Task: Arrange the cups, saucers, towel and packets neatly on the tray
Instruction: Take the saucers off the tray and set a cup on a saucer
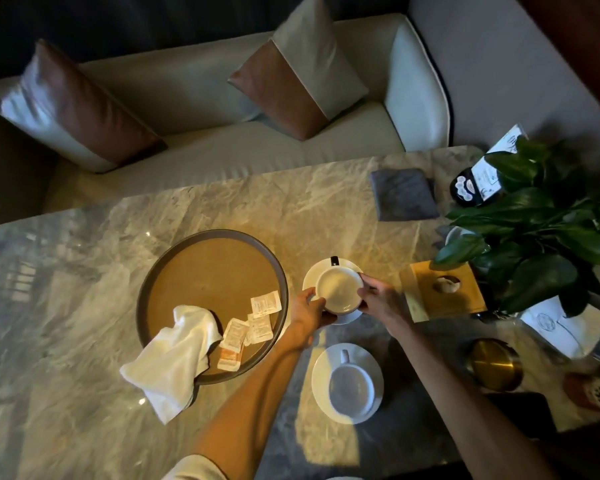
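A round brown tray point(208, 268) lies on the marble table. Several packets point(248, 327) lie on its near right part. A white towel point(174, 355) hangs crumpled over its near rim onto the table. Just right of the tray, a white cup point(338, 289) sits on a white saucer point(317, 271). My left hand point(312, 308) grips the cup and saucer on their left side, and my right hand point(379, 299) holds them on the right. A second white cup point(352, 388) rests on its saucer point(326, 368) nearer to me.
A wooden tissue box point(440, 296), a leafy potted plant point(533, 237), a brass canister point(494, 363) and a grey folded cloth point(404, 195) stand at the right. Printed cards point(488, 174) lie far right. A sofa point(222, 147) with cushions sits behind the table.
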